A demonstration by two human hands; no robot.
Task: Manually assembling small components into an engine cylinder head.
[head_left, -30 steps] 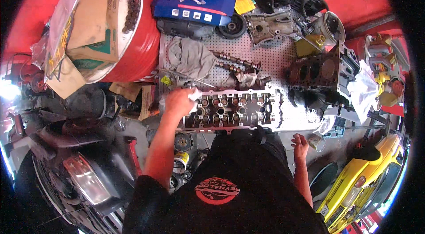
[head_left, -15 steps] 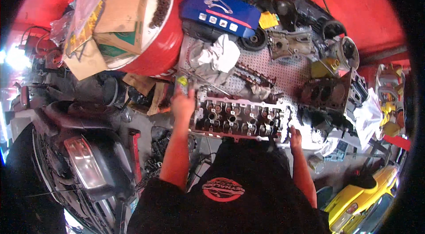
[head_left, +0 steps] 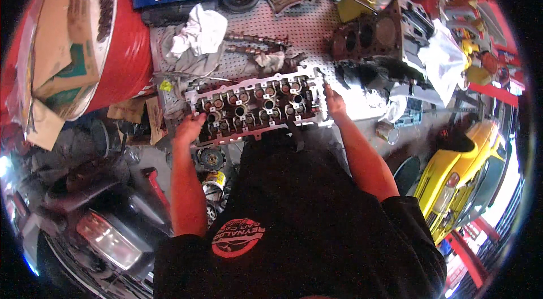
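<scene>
In the head view, an aluminium cylinder head point(head_left: 257, 108) lay lengthwise across the near edge of a perforated metal table point(head_left: 317, 22), its valve wells facing up. The left hand point(head_left: 189, 128) rested against the cylinder head's left end, its fingers point(head_left: 199, 120) loosely together and curled onto the lower corner of the casting, touching rather than clamped. The right hand point(head_left: 334, 102) sat at the opposite end, fingers laid flat and close together against the right edge; whether they gripped the metal could not be told. Behind the cylinder head, two camshafts point(head_left: 257, 43) lay on the table beside a white rag point(head_left: 201, 30). Farther right stood a dark engine block point(head_left: 370, 36), just beside the table's corner. A red drum point(head_left: 121, 53) stood to the left, with flattened cardboard point(head_left: 59, 44) across its top. A yellow car point(head_left: 466, 177) stood well apart at the right.
</scene>
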